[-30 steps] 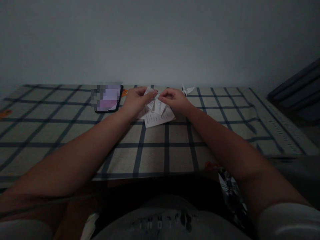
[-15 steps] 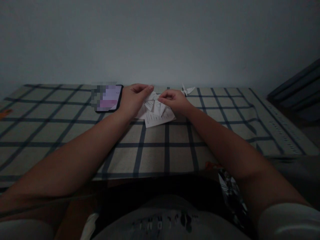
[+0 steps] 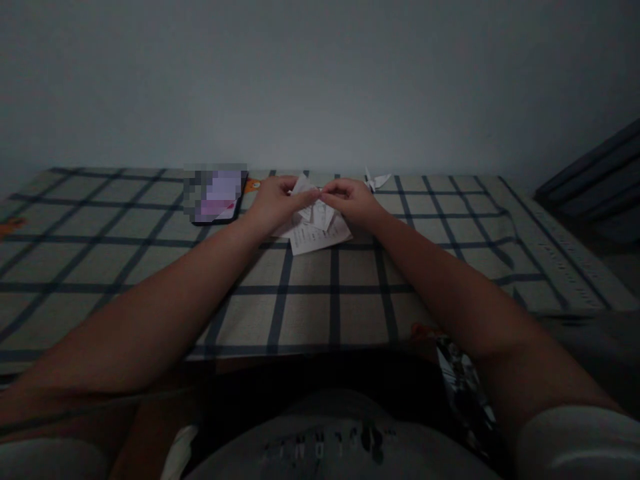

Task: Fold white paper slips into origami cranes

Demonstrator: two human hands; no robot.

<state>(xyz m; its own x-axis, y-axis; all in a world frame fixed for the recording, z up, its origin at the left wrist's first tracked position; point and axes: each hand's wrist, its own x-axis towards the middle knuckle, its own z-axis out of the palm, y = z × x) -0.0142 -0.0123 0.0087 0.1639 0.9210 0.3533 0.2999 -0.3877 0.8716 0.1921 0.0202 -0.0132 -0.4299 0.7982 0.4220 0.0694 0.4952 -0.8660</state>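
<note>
A folded white paper (image 3: 323, 215) with print on it is held between both hands above the table. My left hand (image 3: 280, 199) pinches it from the left, with the thumb across its upper part. From the right, my right hand (image 3: 350, 199) pinches its top edge between thumb and forefinger. The fingertips of the two hands meet or nearly meet. Beneath the folded piece lies a flat printed sheet (image 3: 313, 241) on the checked cloth. A small folded paper bird (image 3: 379, 181) sits just behind my right hand.
A phone (image 3: 220, 197) with a lit screen, partly pixelated, lies left of my left hand. The checked tablecloth (image 3: 430, 267) covers the table, which meets a plain wall at the back. Dark slanted shapes (image 3: 600, 180) stand at the far right.
My left hand has moved right, its thumb now beside my right fingertips. The folded paper has shifted and turned slightly. An orange print on the cloth now shows beside the phone.
</note>
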